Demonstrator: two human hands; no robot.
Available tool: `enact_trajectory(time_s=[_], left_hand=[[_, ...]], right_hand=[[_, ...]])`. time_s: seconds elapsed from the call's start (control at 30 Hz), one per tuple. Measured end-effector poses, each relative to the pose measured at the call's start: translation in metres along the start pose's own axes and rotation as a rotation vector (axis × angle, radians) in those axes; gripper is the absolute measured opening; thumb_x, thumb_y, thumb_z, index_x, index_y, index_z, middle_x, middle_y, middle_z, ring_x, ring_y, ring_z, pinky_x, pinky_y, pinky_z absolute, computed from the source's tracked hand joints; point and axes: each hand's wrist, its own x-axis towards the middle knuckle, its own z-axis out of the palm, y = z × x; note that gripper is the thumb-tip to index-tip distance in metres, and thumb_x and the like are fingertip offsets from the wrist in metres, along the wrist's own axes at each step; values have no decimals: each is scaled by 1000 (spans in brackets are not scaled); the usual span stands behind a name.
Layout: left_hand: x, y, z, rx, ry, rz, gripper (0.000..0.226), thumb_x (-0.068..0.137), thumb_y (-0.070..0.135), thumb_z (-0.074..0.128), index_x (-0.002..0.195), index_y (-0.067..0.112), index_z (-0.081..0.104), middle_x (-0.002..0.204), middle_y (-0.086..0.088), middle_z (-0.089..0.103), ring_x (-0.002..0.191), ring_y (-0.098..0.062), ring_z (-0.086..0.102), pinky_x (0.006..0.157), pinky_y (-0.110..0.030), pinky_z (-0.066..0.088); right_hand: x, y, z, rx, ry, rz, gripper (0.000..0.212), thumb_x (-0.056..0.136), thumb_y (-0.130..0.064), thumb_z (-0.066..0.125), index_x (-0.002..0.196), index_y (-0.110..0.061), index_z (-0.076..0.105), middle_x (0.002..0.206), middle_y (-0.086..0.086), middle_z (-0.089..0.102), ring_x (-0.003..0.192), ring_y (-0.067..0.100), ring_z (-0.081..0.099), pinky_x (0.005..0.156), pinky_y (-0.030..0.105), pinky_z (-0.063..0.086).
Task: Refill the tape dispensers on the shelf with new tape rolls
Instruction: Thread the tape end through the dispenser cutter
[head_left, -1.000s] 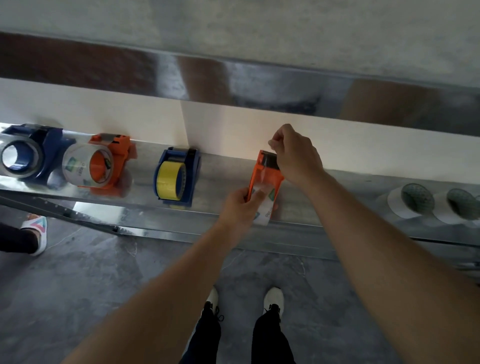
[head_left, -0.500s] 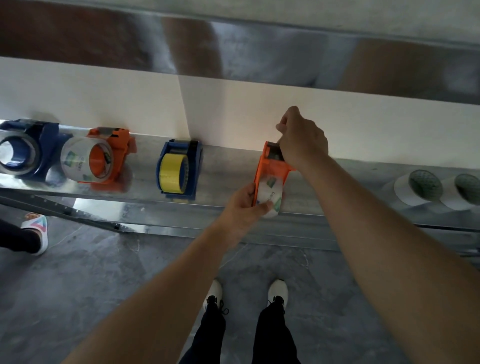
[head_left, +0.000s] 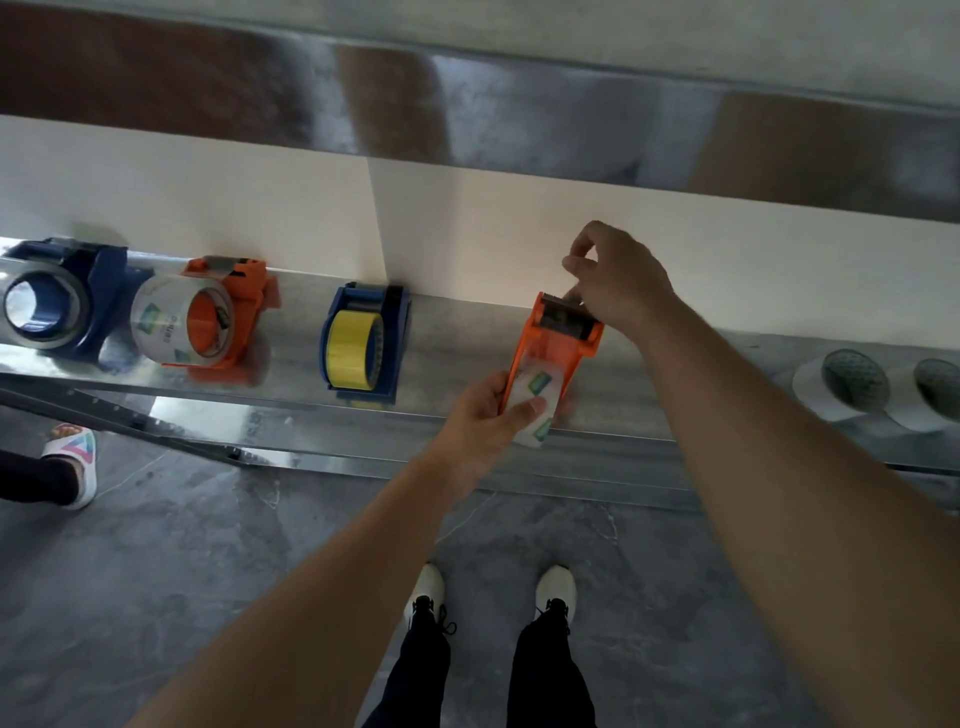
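Observation:
An orange tape dispenser (head_left: 550, 343) lies on the metal shelf (head_left: 457, 358), with a clear tape roll (head_left: 535, 400) bearing green labels seated in its near end. My left hand (head_left: 483, 415) grips that roll end. My right hand (head_left: 618, 280) pinches at the dispenser's far cutter end, thumb and fingers pressed together; whether tape is between them is too small to tell. To the left stand a blue dispenser with yellow tape (head_left: 363, 343), an orange dispenser with a clear roll (head_left: 202, 317) and a blue dispenser with a clear roll (head_left: 57, 301).
Two white tape rolls (head_left: 852, 387) lie on the shelf at the far right. A white wall panel (head_left: 467, 228) backs the shelf. My feet (head_left: 493, 592) are on the grey floor below, and another person's sandalled foot (head_left: 72, 457) is at the left.
My right hand has lifted slightly off the dispenser's cutter end, its fingers now pinched above it. My left hand stays on the roll. The view has tilted down a little.

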Motion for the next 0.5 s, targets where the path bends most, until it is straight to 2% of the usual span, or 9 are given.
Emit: enact_trajectory(time_s=[0.1, 0.2, 0.27, 0.33, 0.43, 0.5], left_hand=[[-4, 1, -4, -29, -28, 9, 28, 101, 3, 64, 129, 3, 67, 115, -8, 81, 108, -18, 77, 86, -22, 59], [-6, 0, -10, -36, -41, 12, 22, 100, 1, 64, 119, 10, 71, 103, 2, 83, 99, -11, 77, 84, -20, 58], [-6, 0, -11, -29, -39, 10, 22, 100, 2, 65, 118, 11, 72, 104, 2, 82, 99, -11, 77, 84, -20, 57], [-6, 0, -12, -22, -31, 7, 22, 99, 2, 65, 119, 9, 72, 107, 0, 81, 100, -11, 76, 83, -19, 57], [-4, -1, -15, -5, -28, -2, 21, 99, 3, 67, 119, 8, 72, 109, -3, 80, 100, -13, 75, 85, -20, 56], [-3, -2, -17, 3, -34, 1, 21, 99, 4, 67, 119, 8, 72, 110, -4, 80, 102, -14, 75, 86, -21, 55]], right_hand=[[3, 7, -11, 354, -116, 169, 12, 90, -17, 83, 87, -13, 71, 82, 8, 79, 73, 20, 78, 72, 40, 65], [5, 17, -11, 439, -253, 323, 16, 79, -15, 91, 80, -14, 76, 88, 8, 77, 79, 20, 71, 74, 34, 63], [4, 22, -3, 432, -330, 423, 12, 84, -14, 87, 79, -17, 77, 84, 8, 73, 75, 18, 64, 68, 30, 58], [5, 29, 6, 475, -399, 485, 18, 93, -6, 76, 80, -17, 76, 77, 10, 69, 68, 20, 60, 63, 30, 52], [7, 41, 12, 576, -520, 508, 21, 99, -1, 65, 88, -16, 74, 72, 10, 66, 63, 19, 58, 58, 28, 48], [8, 47, 17, 665, -554, 515, 24, 101, 0, 62, 91, -18, 74, 76, 10, 69, 65, 18, 61, 59, 28, 50]])
